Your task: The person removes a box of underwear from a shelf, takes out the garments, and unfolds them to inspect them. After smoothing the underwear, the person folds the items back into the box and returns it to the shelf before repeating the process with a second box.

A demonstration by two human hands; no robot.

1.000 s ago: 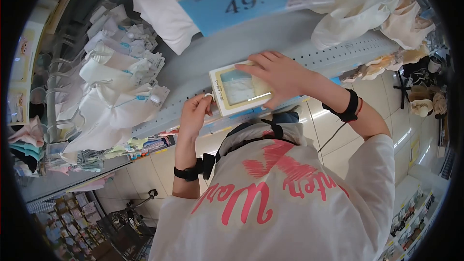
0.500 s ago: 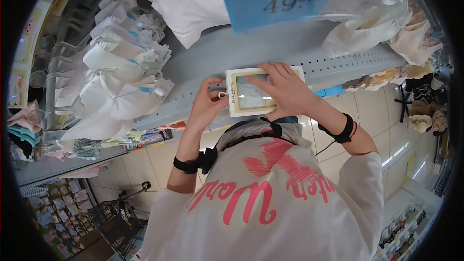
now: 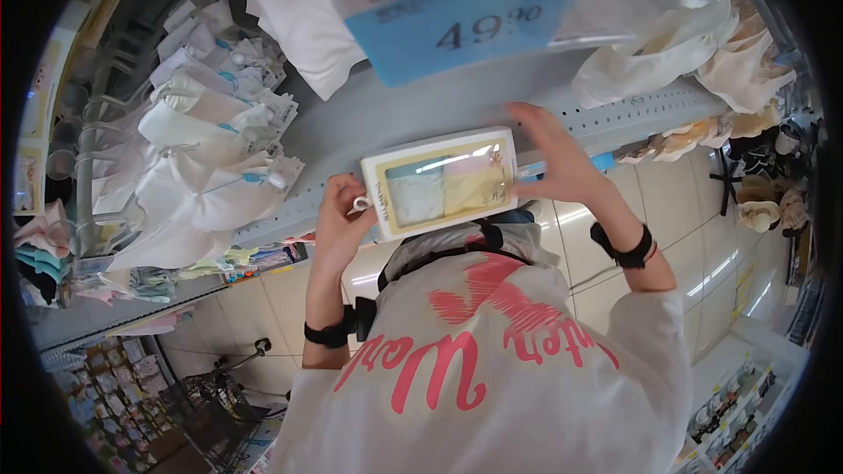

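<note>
A white box with a yellow-edged clear window (image 3: 448,180) is held out in front of my shirt, tilted slightly. Folded cloths in pale blue, pink and yellow show through the window. My left hand (image 3: 345,215) grips the box's left end, fingers curled around a small white loop there. Off the right end, my right hand (image 3: 566,162) has its fingers spread and its thumb close to the box's edge. Both wrists wear black bands.
A grey perforated shelf (image 3: 404,114) lies behind the box. A blue-and-white price sign (image 3: 492,26) hangs close overhead. White garments (image 3: 202,136) crowd a rack on the left, with pale cloth items (image 3: 650,53) at right. A dark cart (image 3: 215,404) stands lower left.
The box has moved left and tilted, with its window now uncovered. My right hand has come off the box's front and opened out to the right; my left hand still holds the left end.
</note>
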